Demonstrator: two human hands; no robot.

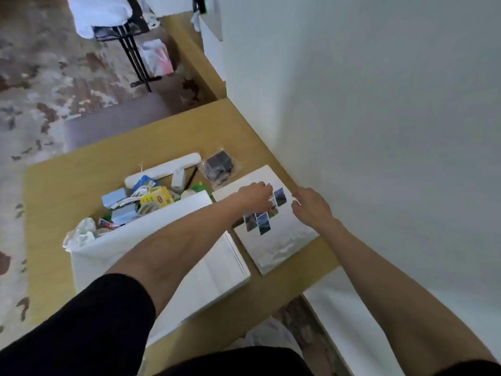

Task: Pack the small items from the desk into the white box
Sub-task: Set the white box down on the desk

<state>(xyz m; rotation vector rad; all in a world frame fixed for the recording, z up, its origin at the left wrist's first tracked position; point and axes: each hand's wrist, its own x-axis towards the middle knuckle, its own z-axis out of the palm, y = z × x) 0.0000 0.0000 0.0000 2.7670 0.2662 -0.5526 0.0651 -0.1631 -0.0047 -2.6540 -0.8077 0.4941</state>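
The white box [206, 270] stands on the wooden desk [67, 185] and holds several small items: a yellow packet [158, 198], blue cards, a white cable, a long white bar [165, 168]. To its right lies a white board [284, 240] with several small photo prints [260, 222] on it. My left hand [256, 195] reaches over the box onto the board and its curled fingers pinch a print [280, 196]. My right hand [311, 204] hovers just right of the prints, fingers loosely bent, holding nothing that I can see.
A clear bag with a dark item [219, 166] lies on the desk behind the board. A white wall [379, 104] runs along the right. A crumpled white bag [81, 234] sits at the box's left corner. Patterned carpet and a black-legged stand [132, 50] lie beyond the desk.
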